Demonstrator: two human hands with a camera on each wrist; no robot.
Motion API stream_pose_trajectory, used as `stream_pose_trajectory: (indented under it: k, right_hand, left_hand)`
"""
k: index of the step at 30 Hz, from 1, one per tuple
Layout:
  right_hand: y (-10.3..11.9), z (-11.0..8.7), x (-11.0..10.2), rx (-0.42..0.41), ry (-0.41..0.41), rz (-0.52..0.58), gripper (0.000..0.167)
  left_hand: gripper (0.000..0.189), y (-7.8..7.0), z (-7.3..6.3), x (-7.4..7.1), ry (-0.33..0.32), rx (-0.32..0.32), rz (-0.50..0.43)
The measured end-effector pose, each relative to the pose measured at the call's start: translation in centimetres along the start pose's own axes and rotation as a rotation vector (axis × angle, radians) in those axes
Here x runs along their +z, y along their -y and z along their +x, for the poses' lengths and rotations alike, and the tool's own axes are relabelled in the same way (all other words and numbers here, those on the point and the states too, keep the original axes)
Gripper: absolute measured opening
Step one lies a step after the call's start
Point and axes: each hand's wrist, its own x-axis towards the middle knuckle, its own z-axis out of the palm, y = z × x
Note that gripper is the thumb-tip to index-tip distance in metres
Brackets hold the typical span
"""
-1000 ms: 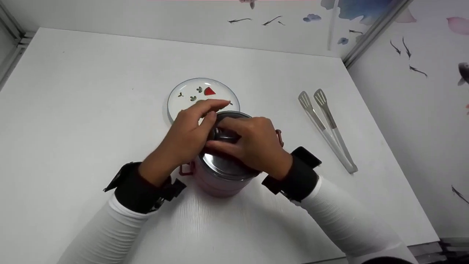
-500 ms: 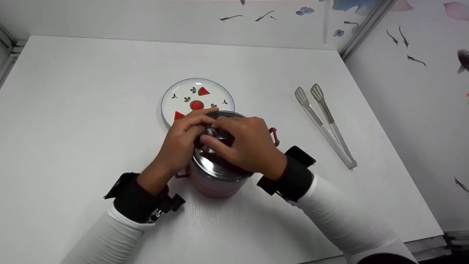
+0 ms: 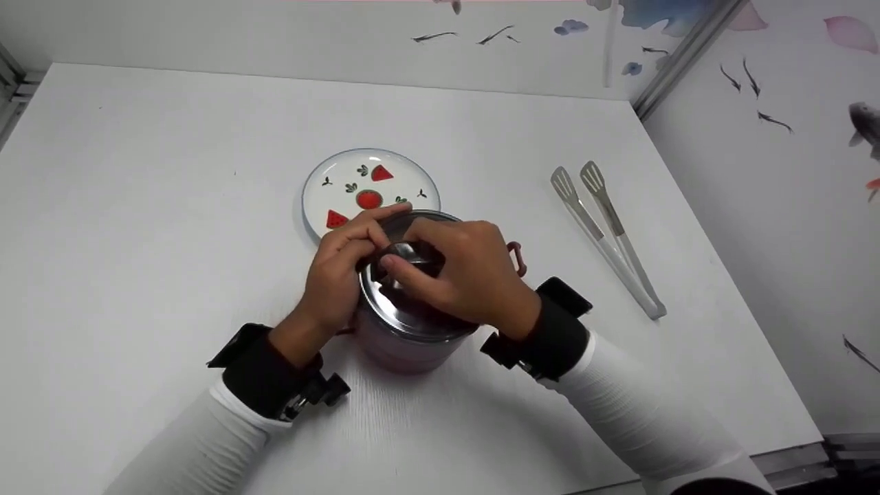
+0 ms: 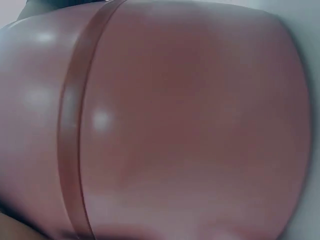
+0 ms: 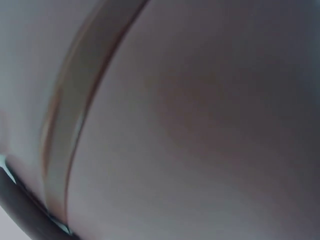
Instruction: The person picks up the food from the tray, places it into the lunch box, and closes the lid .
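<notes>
A pink pot [image 3: 411, 354] stands upright with a glass lid [image 3: 405, 317] on top. My right hand [image 3: 474, 275] pinches the lid's dark knob [image 3: 418, 253] between thumb and fingers. At the left side of the rim is my left hand [image 3: 337, 268], one finger stretched along the lid's far edge and others bent over the lid near the knob. Whether it grips the lid or only rests there is hidden. The pot's pink wall [image 4: 190, 120] fills the left wrist view, with a band around it. In the right wrist view the wall [image 5: 175, 150] is dim and blurred.
Behind the pot lies a white plate [image 3: 320, 199] with watermelon drawings, partly covered by the left hand and pot. Tongs [image 3: 619, 254] with slotted ends and white handles lie spread to the right. A brown side handle [image 3: 517, 258] juts from the pot's right.
My left hand has come down from above the lid to its left rim, its fingers bending. My right hand stays at the knob. The plate shows more fully.
</notes>
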Motion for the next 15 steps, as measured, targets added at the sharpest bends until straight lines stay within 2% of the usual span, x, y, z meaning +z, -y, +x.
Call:
stream_pose_trajectory:
  k: [4,7,12,15]
  right_hand:
    - [0.0,0.2,0.3,0.002,-0.019,0.036,0.027]
    - [-0.2,0.2,0.2,0.01,0.001,0.029,0.028]
    - [-0.6,-0.1,-0.6,0.068,0.125,0.025,0.036]
    - [-1.1,-0.9,-1.1,0.13,0.197,0.066,0.045]
  left_hand:
    - [0.029,0.3,-0.2,-0.6,0.031,0.026,-0.007]
    - [0.027,0.6,-0.3,-1.0,0.068,0.029,-0.003]
    - [0.022,1.1,0.0,-1.2,0.109,0.059,0.002]
    - [0.022,1.4,0.0,-1.2,0.113,0.072,0.009]
